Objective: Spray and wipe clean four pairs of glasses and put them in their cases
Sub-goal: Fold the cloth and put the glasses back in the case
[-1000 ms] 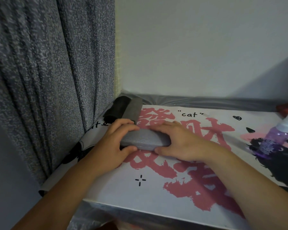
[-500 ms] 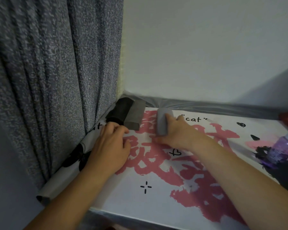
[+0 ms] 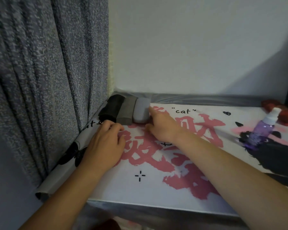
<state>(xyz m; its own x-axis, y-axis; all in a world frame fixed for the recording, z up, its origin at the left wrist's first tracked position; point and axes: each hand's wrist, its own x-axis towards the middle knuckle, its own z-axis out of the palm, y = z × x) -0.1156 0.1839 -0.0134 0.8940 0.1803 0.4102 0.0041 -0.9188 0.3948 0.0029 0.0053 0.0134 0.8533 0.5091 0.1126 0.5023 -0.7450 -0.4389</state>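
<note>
Glasses case (image 3: 141,112), light grey, sitting at 11 o'clock on mat (image 3: 156,185), third in row beside two darker cases (image 3: 120,112). I'm seeing right hand (image 3: 163,128) nudging it flush, fingers extended, touching its side. Left hand (image 3: 105,145) resting, fingers loosely curled, empty. Half-second back, right hand was carrying it over. Spray bottle (image 3: 263,128) waiting at 3 o'clock.

Dim bluish light, soft focus (motion blur throughout), wide-angle bowing at edges
</note>
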